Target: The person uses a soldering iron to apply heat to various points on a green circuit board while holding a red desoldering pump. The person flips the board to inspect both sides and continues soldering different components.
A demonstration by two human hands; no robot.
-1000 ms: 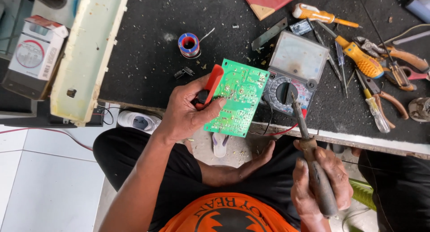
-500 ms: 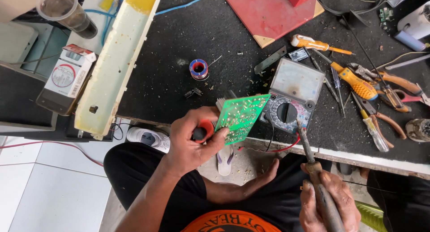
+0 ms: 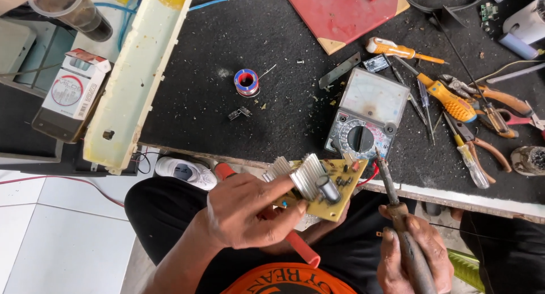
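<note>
I have my left hand (image 3: 250,214) closed around a small tan circuit board (image 3: 323,186), component side up so its ribbed silver heatsinks (image 3: 301,174) and dark cylindrical capacitor (image 3: 328,189) face me; it sits just off the near edge of the black-topped workbench (image 3: 198,89), over my lap. The same hand also seems to pinch a red-handled tool (image 3: 295,243) underneath the board, though most of it is hidden. My right hand (image 3: 411,254) grips the dark handle of a soldering iron (image 3: 392,192), its tip angled up beside the board's right edge, close enough to reach a joint. Just beyond lies a grey analogue multimeter (image 3: 366,115), with a spool of solder wire (image 3: 246,81) further left. A long cream plastic housing (image 3: 136,78) lies open side up and looks empty. At top left a clear plastic cup (image 3: 71,10) holds some dark liquid.
</note>
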